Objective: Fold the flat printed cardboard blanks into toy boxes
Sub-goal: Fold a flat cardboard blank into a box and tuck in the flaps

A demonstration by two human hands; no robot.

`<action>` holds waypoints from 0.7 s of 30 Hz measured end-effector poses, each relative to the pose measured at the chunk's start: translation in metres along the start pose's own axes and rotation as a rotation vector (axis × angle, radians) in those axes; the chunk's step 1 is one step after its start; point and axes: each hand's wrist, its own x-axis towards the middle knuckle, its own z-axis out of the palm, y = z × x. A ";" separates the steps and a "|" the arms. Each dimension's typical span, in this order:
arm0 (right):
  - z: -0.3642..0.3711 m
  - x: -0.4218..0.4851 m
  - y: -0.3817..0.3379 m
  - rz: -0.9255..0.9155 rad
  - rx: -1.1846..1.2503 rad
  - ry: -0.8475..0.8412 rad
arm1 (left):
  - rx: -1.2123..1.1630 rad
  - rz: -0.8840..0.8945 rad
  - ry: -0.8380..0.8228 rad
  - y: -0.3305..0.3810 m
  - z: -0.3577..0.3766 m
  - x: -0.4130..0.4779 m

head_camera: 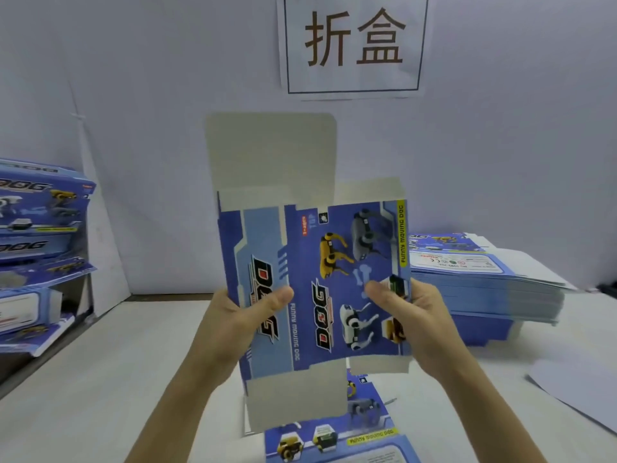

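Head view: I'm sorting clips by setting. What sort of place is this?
Probably a packaging workbench: a stack of flat blanks sits on the white table, folded toy boxes pile up at left, and a paper sign hangs on the wall.

A paper sign hangs on the wall — white table below.

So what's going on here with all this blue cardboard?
A person is folding toy boxes. Both hands hold one printed blank upright above the table: the left hand grips its left edge, the right hand its right edge, thumbs on the printed face. Its top flap is not yet folded in. A stack of flat blanks waits on the right, and folded boxes are piled on the left.
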 end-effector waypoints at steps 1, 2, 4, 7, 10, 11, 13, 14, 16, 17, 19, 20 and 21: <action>0.000 -0.001 -0.001 0.016 -0.007 -0.012 | 0.003 0.012 0.029 0.000 0.001 0.000; -0.001 -0.001 -0.001 0.032 -0.007 -0.027 | 0.015 0.011 0.035 0.000 0.000 0.001; -0.005 -0.001 -0.004 0.034 0.028 -0.043 | 0.014 -0.029 -0.014 0.002 -0.004 0.001; -0.004 0.000 -0.006 -0.004 0.081 -0.003 | 0.048 -0.063 -0.029 0.001 -0.004 0.000; -0.002 0.000 -0.008 -0.022 0.105 0.055 | 0.090 -0.036 0.002 0.000 0.000 0.000; -0.002 -0.001 -0.009 -0.010 0.110 0.048 | 0.085 -0.036 -0.002 0.000 0.001 -0.001; -0.005 -0.001 -0.011 0.021 0.106 0.010 | 0.080 -0.048 -0.003 0.000 0.003 -0.001; -0.006 -0.001 -0.011 0.034 0.103 0.003 | 0.085 -0.051 0.006 -0.001 0.003 -0.001; -0.006 -0.001 -0.012 0.039 0.113 0.018 | 0.111 -0.037 0.032 -0.002 0.005 -0.001; -0.006 -0.001 -0.011 0.028 0.122 0.031 | 0.120 -0.031 0.041 -0.002 0.006 -0.001; -0.005 -0.002 -0.011 0.013 0.123 0.044 | 0.124 -0.028 0.051 -0.003 0.006 -0.001; -0.004 -0.002 -0.012 0.010 0.115 0.043 | 0.119 -0.031 0.052 -0.003 0.006 -0.001; -0.004 -0.002 -0.012 0.011 0.102 0.036 | 0.111 -0.035 0.051 -0.003 0.005 -0.001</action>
